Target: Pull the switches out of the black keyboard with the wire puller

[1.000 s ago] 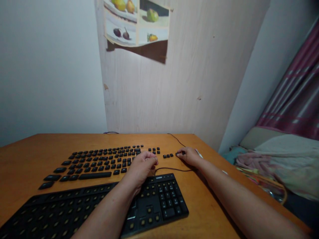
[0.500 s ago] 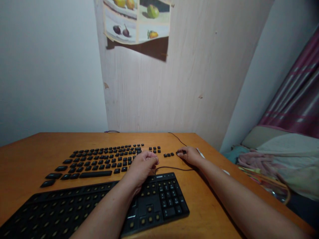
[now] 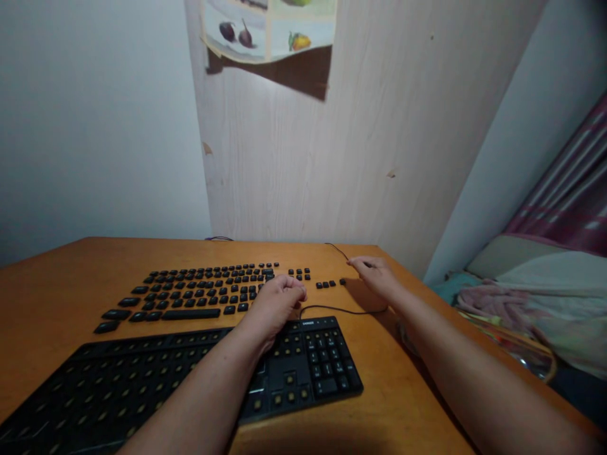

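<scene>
My left hand (image 3: 277, 306) is over the back edge of a black keyboard (image 3: 294, 363), its fingers curled together. Whatever they may hold is hidden. Many of the keyboard's keys are off and show pale brown stubs; the number pad (image 3: 327, 363) has its keycaps on. My right hand (image 3: 374, 275) hangs above the desk at the right, fingers reaching left and a little apart. Close below its fingertips lies a single black keycap (image 3: 342, 282), beside a short row of keycaps (image 3: 325, 284). Behind the keyboard, loose keycaps (image 3: 203, 293) lie in rows with the long space bar (image 3: 191, 314).
A black cable (image 3: 341, 310) runs from the keyboard across the wooden desk (image 3: 403, 404) under my right arm. Another thin cable (image 3: 336, 249) lies at the back edge. Fruit pictures (image 3: 265, 35) hang on the wall. Bedding (image 3: 502, 303) lies at the right.
My right hand has risen from the desk, and the keycap at its fingertips now lies free there. My left hand stays over the keyboard. The view has tilted down slightly.
</scene>
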The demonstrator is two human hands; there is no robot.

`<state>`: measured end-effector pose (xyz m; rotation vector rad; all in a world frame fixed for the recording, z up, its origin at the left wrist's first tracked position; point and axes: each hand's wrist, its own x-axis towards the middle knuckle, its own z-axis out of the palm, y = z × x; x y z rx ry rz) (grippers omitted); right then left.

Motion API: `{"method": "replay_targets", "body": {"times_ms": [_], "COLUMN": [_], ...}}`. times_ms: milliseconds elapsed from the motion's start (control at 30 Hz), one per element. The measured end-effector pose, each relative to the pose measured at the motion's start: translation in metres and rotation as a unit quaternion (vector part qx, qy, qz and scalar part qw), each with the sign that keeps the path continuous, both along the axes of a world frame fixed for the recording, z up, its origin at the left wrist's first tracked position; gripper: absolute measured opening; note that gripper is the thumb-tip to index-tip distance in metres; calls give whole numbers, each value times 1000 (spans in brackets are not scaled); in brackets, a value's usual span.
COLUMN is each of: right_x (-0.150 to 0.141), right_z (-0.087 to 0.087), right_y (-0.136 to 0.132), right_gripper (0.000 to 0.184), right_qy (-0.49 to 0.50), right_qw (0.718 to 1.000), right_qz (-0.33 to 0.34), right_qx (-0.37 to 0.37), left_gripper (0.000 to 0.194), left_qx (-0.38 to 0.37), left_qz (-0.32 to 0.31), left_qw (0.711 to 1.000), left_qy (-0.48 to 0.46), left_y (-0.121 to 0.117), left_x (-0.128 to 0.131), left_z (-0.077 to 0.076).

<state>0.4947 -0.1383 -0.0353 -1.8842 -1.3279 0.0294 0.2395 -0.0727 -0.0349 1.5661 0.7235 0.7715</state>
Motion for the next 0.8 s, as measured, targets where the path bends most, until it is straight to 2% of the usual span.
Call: {"method": "replay_targets", "body": {"times_ms": [133,200,300,367,467,800], "right_x": [-33,-51,-76,-89,-104,-137], "right_z": [23,28,31,31,25,-2], "right_y": [-16,-29,-45,-52,-57,-61], "right_gripper": [27,22,29,32,34,29], "right_qy": [55,162,268,297,305,277], "right_qw": [998,982,944,927,915,931], "right_qz": [29,95,185,221,245,221], "right_qx": [26,20,-44,-68,-102,-89], "left_gripper": [10,10,11,10,10,6], "left_qx": [6,6,-2,-21,-42,-43], "left_qz": [-2,-4,-6,-8,-10,-5], "left_qw": [1000,1000,1000,1000,999,999], "left_qy": [-1,0,4,5,5,22], "left_y": [-1,0,1,1,1,-4], "left_x": [0,1,2,3,5,6], "left_z": [-1,-2,-5,-6,-8,-5]}}
